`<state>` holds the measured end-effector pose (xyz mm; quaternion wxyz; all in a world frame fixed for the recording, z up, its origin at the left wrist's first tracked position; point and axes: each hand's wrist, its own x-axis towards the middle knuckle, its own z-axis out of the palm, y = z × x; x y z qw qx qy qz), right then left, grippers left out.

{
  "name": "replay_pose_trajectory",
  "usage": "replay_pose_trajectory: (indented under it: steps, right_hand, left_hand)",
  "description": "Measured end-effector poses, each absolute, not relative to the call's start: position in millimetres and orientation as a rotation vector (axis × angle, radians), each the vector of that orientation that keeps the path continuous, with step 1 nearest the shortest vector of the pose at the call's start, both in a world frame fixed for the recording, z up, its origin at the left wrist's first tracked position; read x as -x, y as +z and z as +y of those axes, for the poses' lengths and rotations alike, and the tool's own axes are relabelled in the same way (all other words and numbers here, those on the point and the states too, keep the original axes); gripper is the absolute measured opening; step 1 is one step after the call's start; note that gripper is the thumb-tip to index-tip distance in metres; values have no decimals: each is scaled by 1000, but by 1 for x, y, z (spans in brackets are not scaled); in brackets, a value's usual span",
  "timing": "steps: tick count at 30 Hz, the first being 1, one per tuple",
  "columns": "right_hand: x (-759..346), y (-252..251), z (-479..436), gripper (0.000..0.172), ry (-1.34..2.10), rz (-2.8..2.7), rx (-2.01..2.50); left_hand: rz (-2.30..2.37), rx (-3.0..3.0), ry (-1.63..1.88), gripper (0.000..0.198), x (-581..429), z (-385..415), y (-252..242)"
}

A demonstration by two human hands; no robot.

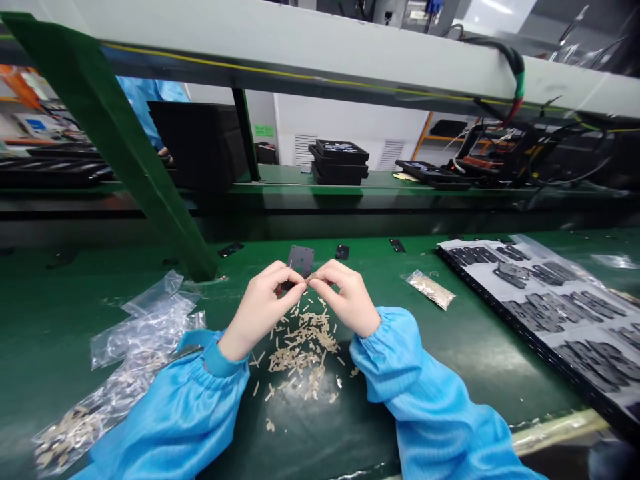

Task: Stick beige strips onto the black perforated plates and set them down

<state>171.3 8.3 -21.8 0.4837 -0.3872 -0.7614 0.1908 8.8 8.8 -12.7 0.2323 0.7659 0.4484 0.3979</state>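
Thumb and fingers of my left hand (267, 303) are pinched together. My right hand (345, 293) pinches too, its fingertips meeting those of the left. Whatever is between them is too small and covered to name. Just behind the fingertips shows a dark grey flat plate (301, 257) with small holes; its lower part is hidden, and I cannot tell whether the left hand touches it. Below the hands, many small beige strips (305, 343) lie scattered in a loose heap on the green table (360, 427).
Clear plastic bags (145, 347), one with beige pieces, lie left. A small bag of beige pieces (431, 289) lies right, beside a black tray (500, 327) with rows of dark parts. A green post (125, 153) rises left. Stacked black boxes (340, 163) stand on the back shelf.
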Motion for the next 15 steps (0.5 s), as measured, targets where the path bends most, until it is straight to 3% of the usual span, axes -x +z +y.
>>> replay_pose_trajectory:
  steps: [8, 15]
  right_hand:
    - [-168, -24, 7, 14, 544, -1673, 906]
    - [-168, -23, 5, 12, 539, -1734, 921]
  left_hand:
    - [1110, -1689, 1069, 18, -12, 4, -11]
    - [1078, -1746, 1113, 16, -14, 2, -14]
